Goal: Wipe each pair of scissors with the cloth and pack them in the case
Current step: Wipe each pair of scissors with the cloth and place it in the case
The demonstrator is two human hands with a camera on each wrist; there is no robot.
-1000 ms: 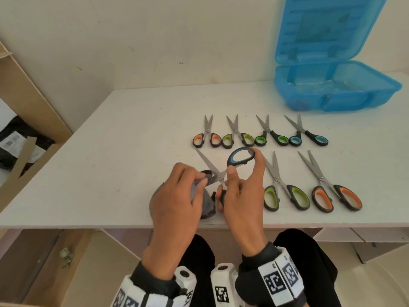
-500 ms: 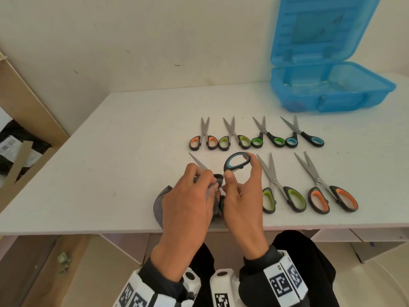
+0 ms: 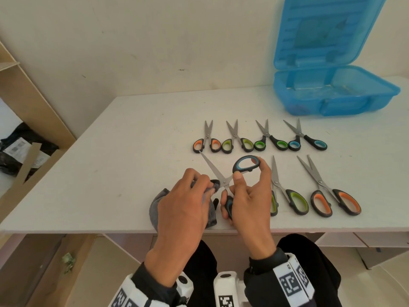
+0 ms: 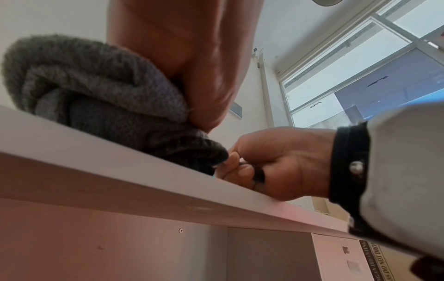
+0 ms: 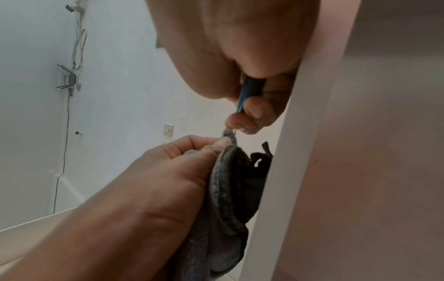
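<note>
My right hand [image 3: 245,189] grips a pair of blue-handled scissors [image 3: 244,165], blades spread, near the table's front edge. One blade [image 3: 212,168] points up and left; the other is wrapped in the grey cloth [image 3: 210,203] that my left hand [image 3: 190,196] pinches around it close to the pivot. From the left wrist view the cloth [image 4: 103,98] bunches on the table edge beside the right hand [image 4: 276,163]. From the right wrist view the left hand [image 5: 173,171] squeezes the cloth [image 5: 230,190] under the blue handle [image 5: 250,89]. The open blue case [image 3: 332,94] stands at the back right.
A far row of small scissors [image 3: 259,138] with orange, green and blue handles lies mid-table. Two larger pairs, green-handled [image 3: 287,193] and orange-handled [image 3: 332,193], lie right of my right hand. A wooden shelf [image 3: 33,103] stands at the left, past the table's edge.
The left hand with the cloth slid along the lower blade to the pivot. The free blade's tip now points nearer the orange small scissors. The right hand has kept its grip.
</note>
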